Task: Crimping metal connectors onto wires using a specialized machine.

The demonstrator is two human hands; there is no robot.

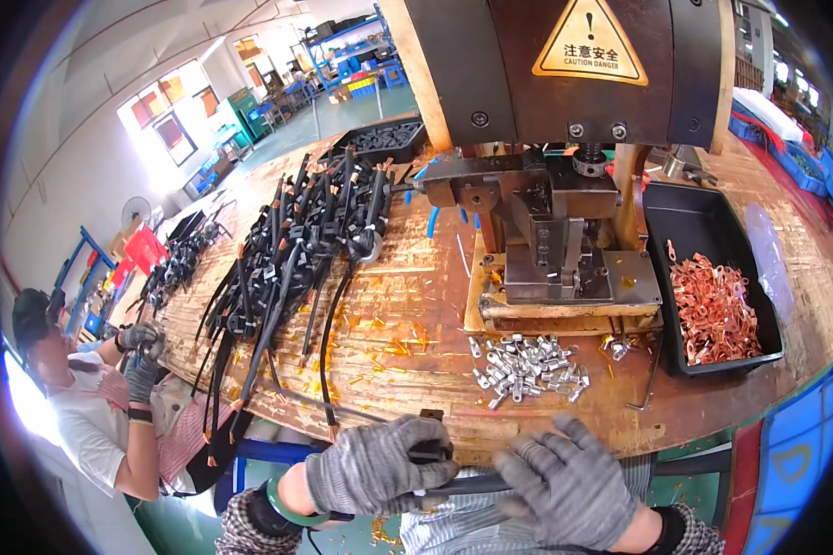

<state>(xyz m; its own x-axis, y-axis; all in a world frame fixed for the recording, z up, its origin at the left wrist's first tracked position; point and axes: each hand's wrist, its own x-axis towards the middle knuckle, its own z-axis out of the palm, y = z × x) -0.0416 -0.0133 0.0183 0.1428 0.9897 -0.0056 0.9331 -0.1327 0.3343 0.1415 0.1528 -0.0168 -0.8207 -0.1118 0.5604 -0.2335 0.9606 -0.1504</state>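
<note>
Both my hands wear grey knit gloves and are at the near edge of the table. My left hand [379, 464] is closed round a black cable [477, 483], with a small black piece showing at its fingertips. The cable runs right from that fist, passing under my right hand [569, 486]. My right hand lies over it with fingers stretched out. Just beyond the hands is a loose pile of silver cable lugs [526, 367], in front of a metal press [565, 250]. To the left lies a big heap of black cables [282, 250] with bare copper ends.
A black tray [657, 208] of copper lugs [713, 310] stands right of the press, beside a hex key [651, 375]. Blue crates [787, 453] are at the right. A co-worker [102, 407] in grey gloves works at the left edge. Yellow scraps litter the wooden table [407, 305].
</note>
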